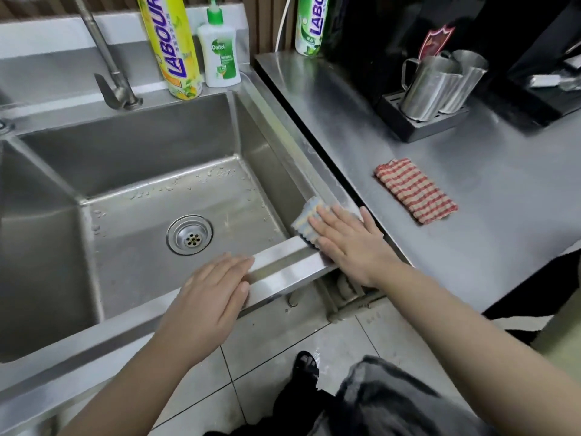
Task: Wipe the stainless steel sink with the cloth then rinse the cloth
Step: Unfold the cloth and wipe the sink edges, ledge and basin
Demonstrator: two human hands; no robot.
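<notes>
The stainless steel sink [151, 158] fills the left half of the view, with water drops on its floor and a round drain [189, 235] in the middle. My right hand [349, 243] lies flat with straight fingers on a blue and yellow cloth [306, 217], pressing it onto the sink's front right corner rim. My left hand [213, 294] rests flat on the front rim, fingers straight, holding nothing. The tap [107, 58] stands at the back left.
A yellow bottle [171, 45] and a white soap dispenser [220, 55] stand behind the sink. On the steel counter [345, 127] to the right lie a red checked cloth [415, 190], two steel jugs [440, 83] on a black tray and a green bottle [311, 23].
</notes>
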